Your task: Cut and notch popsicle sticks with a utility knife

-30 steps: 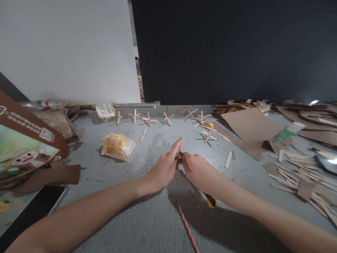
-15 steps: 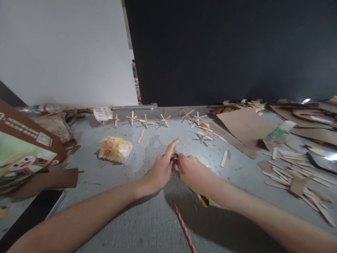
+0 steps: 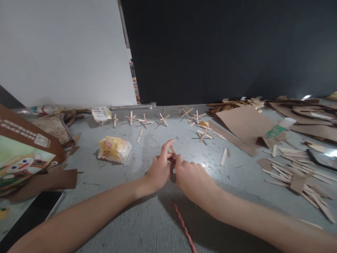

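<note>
- Bending could snap the wooden stick (image 3: 172,149) the left hand (image 3: 159,171) pinches beyond the red pencil (image 3: 182,223).
- The right hand (image 3: 194,176), fingers curled (contents unclear), could slip under force.

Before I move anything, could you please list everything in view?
panels: two, white and black, back
rail: one, silver, back centre
bottle: one, clear, back left
patterned piece: one, beige, back left
bag: one, brown and green, left
phone: one, black, front left
second phone: one, dark, right edge
labelled container: one, white and yellow, back left
packet: one, yellow, left of centre
crossed sticks: several, pale, back
loose sticks: many, pale, mostly right
cardboard: several, brown, both sides
tube: one, green-white, right
pencil-like rod: one, red, front centre
table: one, grey, underneath
small stick: one, tan, between hands
left hand: one, bare, centre
right hand: one, bare, centre
</note>
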